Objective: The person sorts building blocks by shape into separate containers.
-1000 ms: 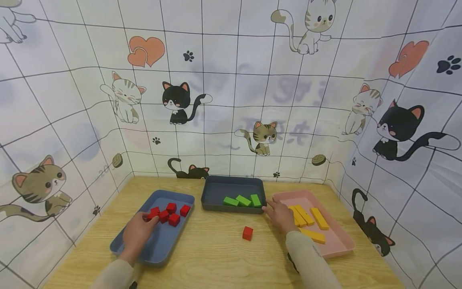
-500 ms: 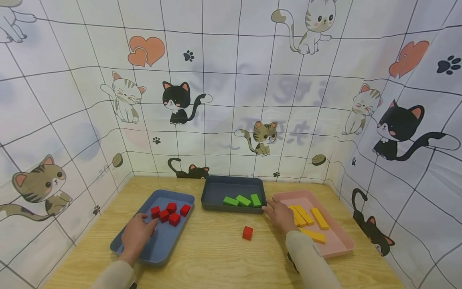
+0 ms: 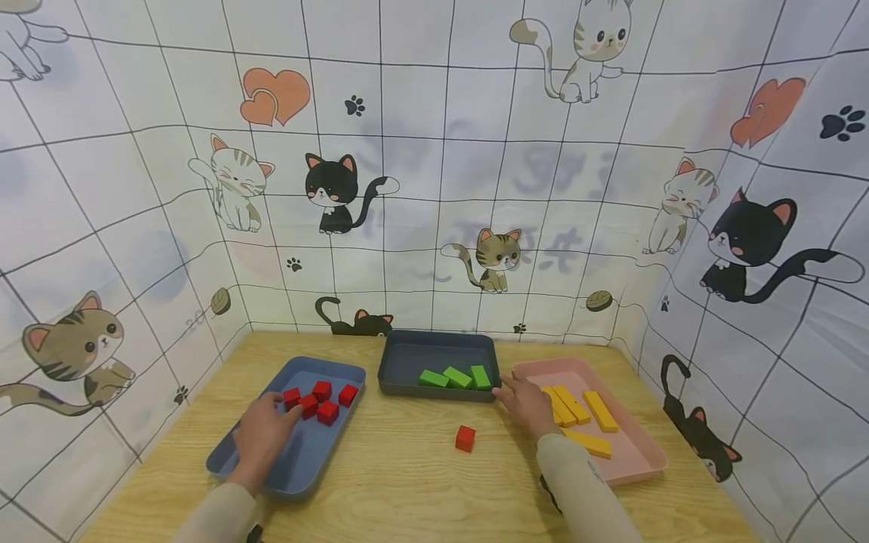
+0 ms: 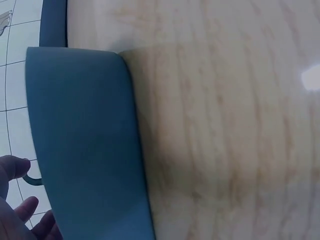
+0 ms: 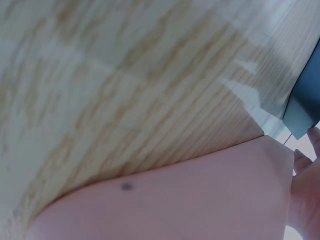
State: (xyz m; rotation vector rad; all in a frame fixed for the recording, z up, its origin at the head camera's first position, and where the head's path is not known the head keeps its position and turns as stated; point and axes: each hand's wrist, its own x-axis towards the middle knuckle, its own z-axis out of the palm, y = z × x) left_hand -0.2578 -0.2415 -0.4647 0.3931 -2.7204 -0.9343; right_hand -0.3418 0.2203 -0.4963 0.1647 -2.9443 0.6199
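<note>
In the head view my left hand (image 3: 261, 431) hovers over the blue tray (image 3: 292, 479), thumb and forefinger apart beside the red cubes (image 3: 327, 412). No cube is visibly gripped, though contact with the nearest one is hard to tell. The left wrist view shows those fingers (image 4: 25, 209) beyond the tray wall. My right hand (image 3: 526, 403) reaches over the pink tray's left edge, its fingertips at the right corner of the dark grey tray (image 3: 434, 341); it holds nothing visible. A lone red cube (image 3: 465, 438) sits on the wooden table (image 3: 407, 483) between the hands.
Several green blocks (image 3: 458, 377) lie along the front of the dark grey tray. The pink tray (image 3: 641, 456) on the right has several yellow bars (image 3: 600, 411), partly covered by the right hand and sleeve. A cat-patterned cloth (image 3: 414, 188) encloses the back and sides.
The left hand let go of a red cube in the blue tray and drew slightly back, then shifted a little right and up towards the cubes. The right hand stays put.
</note>
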